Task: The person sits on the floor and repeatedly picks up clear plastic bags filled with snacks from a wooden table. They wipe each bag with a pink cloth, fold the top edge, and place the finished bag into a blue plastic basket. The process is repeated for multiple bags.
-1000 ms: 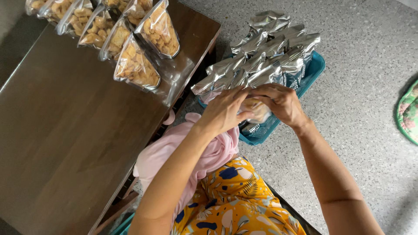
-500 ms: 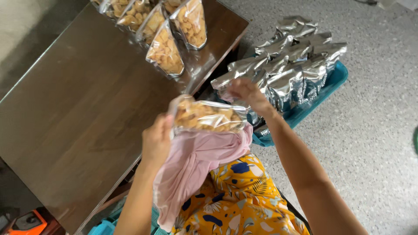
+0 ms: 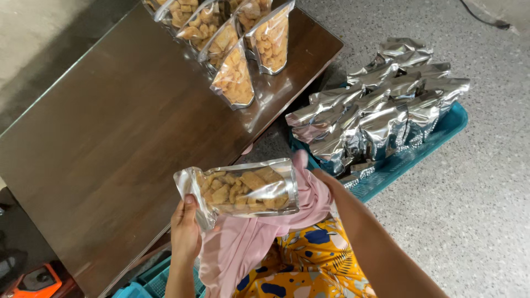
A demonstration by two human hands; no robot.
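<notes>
A filled pouch (image 3: 243, 190) is lying sideways between the left hand (image 3: 185, 232) at seven o'clock and the right hand (image 3: 323, 179) at three, with standing pouches (image 3: 234, 44) on the table (image 3: 110, 138) at twelve and a basket (image 3: 408, 160) of foil bags (image 3: 375, 110) at two.

A clear-fronted silver snack pouch (image 3: 240, 190) is held sideways; filled pouches (image 3: 234, 38) line the table, silver ones (image 3: 381, 105) fill a basket.

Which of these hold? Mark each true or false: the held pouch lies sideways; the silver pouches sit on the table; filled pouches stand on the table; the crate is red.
1. The held pouch lies sideways, the left hand at one end. True.
2. The silver pouches sit on the table. False: they are in a crate.
3. Filled clear-front pouches stand on the table. True.
4. The crate is red. False: it is teal.
</notes>
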